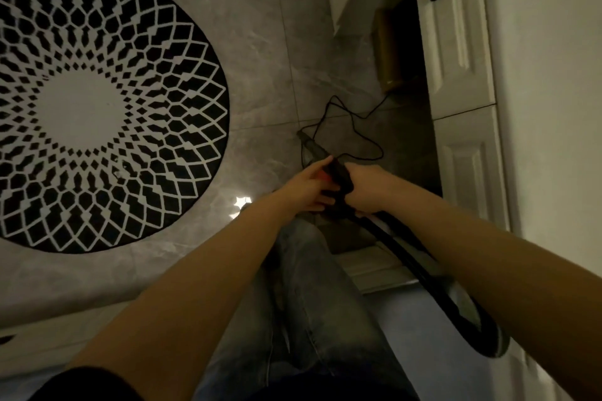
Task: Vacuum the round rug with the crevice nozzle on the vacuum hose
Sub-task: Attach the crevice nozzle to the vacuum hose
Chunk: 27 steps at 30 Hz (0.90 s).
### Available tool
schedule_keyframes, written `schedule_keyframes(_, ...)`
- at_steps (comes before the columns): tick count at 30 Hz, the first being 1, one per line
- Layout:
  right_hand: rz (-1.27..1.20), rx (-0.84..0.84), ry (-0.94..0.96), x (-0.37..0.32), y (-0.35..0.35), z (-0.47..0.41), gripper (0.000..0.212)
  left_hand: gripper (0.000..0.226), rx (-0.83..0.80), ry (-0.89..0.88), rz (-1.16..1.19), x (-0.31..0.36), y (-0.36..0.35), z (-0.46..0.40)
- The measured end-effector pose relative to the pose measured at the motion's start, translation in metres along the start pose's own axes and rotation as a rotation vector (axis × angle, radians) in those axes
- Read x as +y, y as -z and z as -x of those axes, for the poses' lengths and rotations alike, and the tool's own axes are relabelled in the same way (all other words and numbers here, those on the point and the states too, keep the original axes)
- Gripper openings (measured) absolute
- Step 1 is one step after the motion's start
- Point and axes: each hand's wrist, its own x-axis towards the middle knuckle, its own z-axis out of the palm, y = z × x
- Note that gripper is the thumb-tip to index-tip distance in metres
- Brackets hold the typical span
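Head view: our forearms reach forward over our jeans [303,303]. Our left hand [306,187] grips the black hose handle [340,177] from the left, fingers curled on it. Our right hand [369,187] has its fingers wrapped round the vacuum hose [420,267], which trails back to our right. Ahead, the crevice nozzle [311,143] points at the grey tile floor [260,42], beside a thin cord [355,120]. Well left lies the round rug [97,104].
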Motion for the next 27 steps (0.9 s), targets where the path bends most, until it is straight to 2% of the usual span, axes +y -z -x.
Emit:
schedule_keyframes(4, -0.042, 0.132, -0.029, 0.020, 0.017, 0.009, 0.041, 0.057, 0.014, -0.218, -0.266, -0.006, 0.003, -0.016)
schedule_keyframes(8, -0.030, 0.334, -0.007, 0.045, 0.026, 0.017, 0.041, 0.049, 0.076, -0.368, -0.319, -0.004, 0.013, -0.032)
schedule_keyframes(11, -0.090, 0.282, 0.003, 0.056, 0.037, 0.019, 0.041, 0.061, 0.066, -0.443, -0.453, -0.004, 0.020, -0.049)
schedule_keyframes(15, -0.109, 0.203, 0.049, 0.069, 0.045, 0.000, 0.040, 0.076, 0.041, -0.517, -0.770, -0.014, 0.025, -0.093)
schedule_keyframes(18, 0.009, 0.240, 0.083, 0.068, 0.048, -0.012, 0.035, 0.077, 0.041, -0.584, -0.798, -0.021, 0.018, -0.123)
schedule_keyframes(20, 0.160, 0.355, 0.076, 0.069, 0.048, -0.014, 0.036, 0.069, 0.120, -0.655, -0.735, -0.024, 0.006, -0.144)
schedule_keyframes(22, 0.435, 0.563, 0.053, 0.072, 0.041, -0.017, 0.037, 0.051, 0.222, -0.731, -0.700, -0.022, -0.002, -0.167)
schedule_keyframes(24, 0.656, 0.782, 0.050, 0.073, 0.021, -0.025, 0.035, 0.039, 0.258, -0.824, -0.699, -0.027, -0.005, -0.186)
schedule_keyframes(27, 0.687, 1.034, 0.185, 0.075, -0.023, -0.042, 0.037, 0.032, 0.264, -0.909, -0.719, -0.044, -0.002, -0.212)
